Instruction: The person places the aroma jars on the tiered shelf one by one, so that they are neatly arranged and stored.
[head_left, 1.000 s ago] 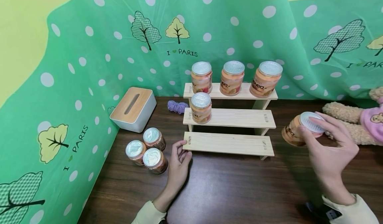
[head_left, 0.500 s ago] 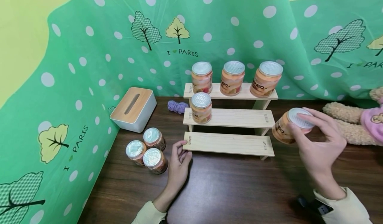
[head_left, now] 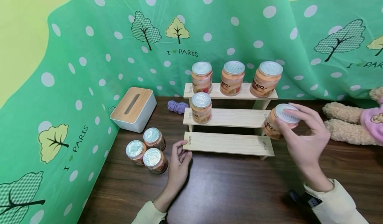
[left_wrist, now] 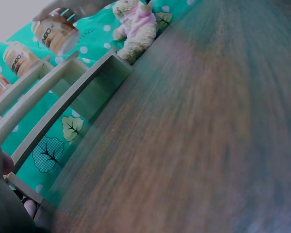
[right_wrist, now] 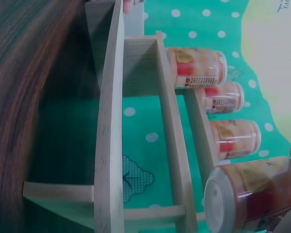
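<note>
My right hand (head_left: 309,140) grips an orange-labelled jar (head_left: 278,122) by its silver lid. The jar tilts in the air at the right end of the middle step, in front of that end in the head view. With thumb and fingers, my left hand (head_left: 178,162) holds the left end of the bottom step of a three-step wooden shelf (head_left: 230,144). One like jar (head_left: 201,108) stands at the left of the middle step. The top step carries a left jar (head_left: 201,77), a centre jar (head_left: 232,78) and a right jar (head_left: 266,80).
Three more jars (head_left: 155,160) stand grouped on the dark table (head_left: 224,190), left of my left hand. Behind them is a tissue box (head_left: 133,109) with a wooden lid, and a purple yarn bundle (head_left: 177,107). A teddy bear (head_left: 350,130) lies at the right. Green cloth (head_left: 179,67) hangs behind.
My right hand has carried the jar leftward and slightly up, from beyond the shelf's right side to the middle step's right end. My left hand has stayed in place.
</note>
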{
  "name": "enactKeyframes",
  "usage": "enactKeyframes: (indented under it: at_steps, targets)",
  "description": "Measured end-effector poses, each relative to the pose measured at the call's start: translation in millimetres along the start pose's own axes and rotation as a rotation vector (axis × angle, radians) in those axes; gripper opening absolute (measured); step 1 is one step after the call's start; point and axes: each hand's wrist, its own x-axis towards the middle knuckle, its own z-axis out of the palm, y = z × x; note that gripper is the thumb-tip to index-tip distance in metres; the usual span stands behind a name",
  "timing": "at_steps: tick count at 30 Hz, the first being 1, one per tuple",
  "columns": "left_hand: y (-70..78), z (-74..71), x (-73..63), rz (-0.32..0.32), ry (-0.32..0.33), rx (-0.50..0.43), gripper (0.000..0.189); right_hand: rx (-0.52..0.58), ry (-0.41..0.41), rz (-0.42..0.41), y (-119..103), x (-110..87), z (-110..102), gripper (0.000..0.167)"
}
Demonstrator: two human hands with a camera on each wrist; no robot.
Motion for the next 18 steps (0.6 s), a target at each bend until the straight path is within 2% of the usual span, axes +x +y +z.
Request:
enactKeyframes:
  at_steps: [9,18]
  targets:
    - [-0.3,-0.1,0.3,-0.019,0.004,-0.001,0.041,0.009,-0.039,0.007,1.3,-0.9,17.4,0.031]
    - [-0.5,-0.2,-0.4,-0.005,-0.001,0.005,0.041,0.009,-0.073,0.031,1.2,-2.4,29.4,0.030]
